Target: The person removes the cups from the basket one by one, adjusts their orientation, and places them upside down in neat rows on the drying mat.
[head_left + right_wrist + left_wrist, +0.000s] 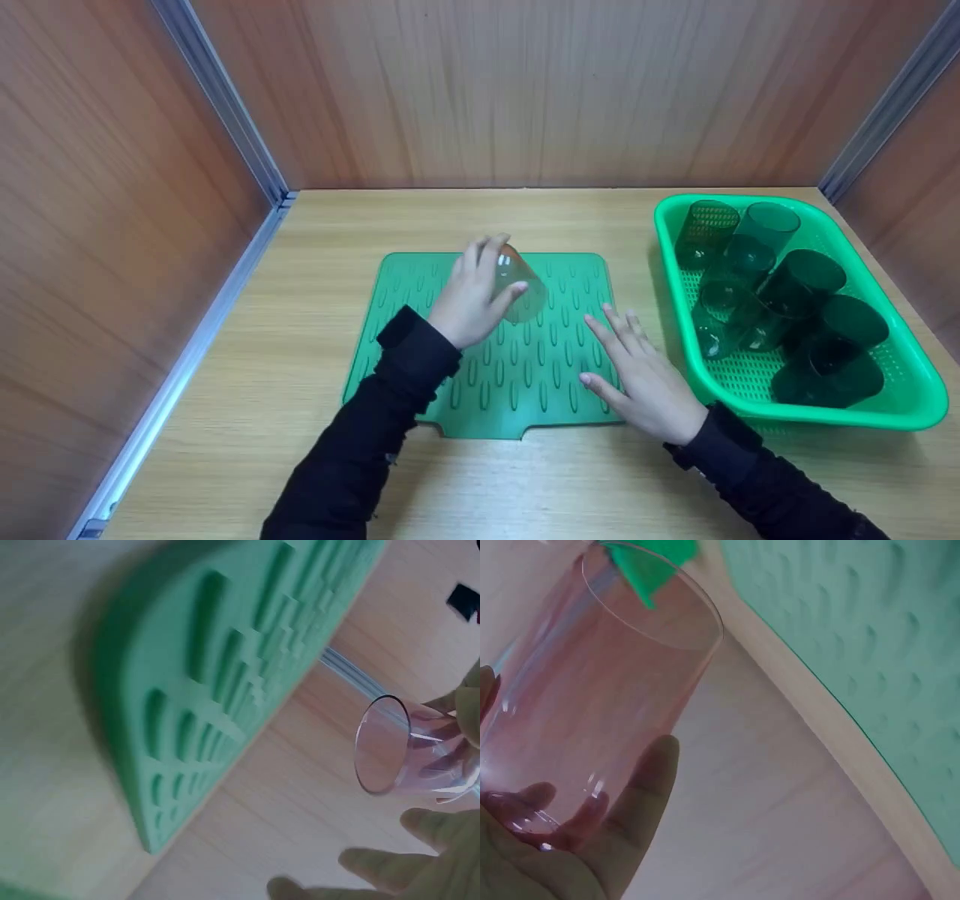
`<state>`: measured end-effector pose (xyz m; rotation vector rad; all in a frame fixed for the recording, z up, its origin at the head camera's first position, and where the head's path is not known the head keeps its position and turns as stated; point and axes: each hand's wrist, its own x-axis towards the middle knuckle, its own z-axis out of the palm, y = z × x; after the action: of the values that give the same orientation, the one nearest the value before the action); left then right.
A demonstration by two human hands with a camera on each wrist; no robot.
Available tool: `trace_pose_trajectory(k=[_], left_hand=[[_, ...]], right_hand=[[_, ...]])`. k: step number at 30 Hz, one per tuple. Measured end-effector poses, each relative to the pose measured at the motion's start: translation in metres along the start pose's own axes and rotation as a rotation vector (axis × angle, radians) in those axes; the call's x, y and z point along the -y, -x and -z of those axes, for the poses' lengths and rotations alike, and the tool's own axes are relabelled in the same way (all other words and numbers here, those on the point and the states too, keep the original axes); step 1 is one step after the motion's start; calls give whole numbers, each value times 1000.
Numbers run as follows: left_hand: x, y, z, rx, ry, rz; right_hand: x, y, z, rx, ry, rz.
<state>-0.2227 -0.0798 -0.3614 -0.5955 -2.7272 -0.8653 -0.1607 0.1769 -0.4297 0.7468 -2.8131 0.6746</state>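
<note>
My left hand grips a clear pinkish drinking glass near its base. The glass is tilted, mouth pointing down and to the right, over a green ribbed drying mat. In the left wrist view, fingers and thumb wrap around the lower part of the glass, whose rim faces away from the palm. My right hand has its fingers spread and holds nothing, by the mat's right edge. The right wrist view shows its fingers apart from the glass.
To the right stands a green plastic basket with several dark, see-through glasses lying and leaning inside. Wood-grain panels enclose the wooden tabletop at the back and both sides, with metal strips at the corners.
</note>
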Motion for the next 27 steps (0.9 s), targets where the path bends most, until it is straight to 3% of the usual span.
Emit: trace_pose_trajectory(k=[8, 16, 27], left_hand=[[43, -13, 17, -81, -145, 83], [90, -27, 12, -94, -195, 231], [121, -35, 2, -92, -190, 356]], right_hand=[[-5, 4, -10, 140, 91, -40], [-9, 9, -19, 286, 154, -53], [-10, 13, -22, 416, 153, -32]])
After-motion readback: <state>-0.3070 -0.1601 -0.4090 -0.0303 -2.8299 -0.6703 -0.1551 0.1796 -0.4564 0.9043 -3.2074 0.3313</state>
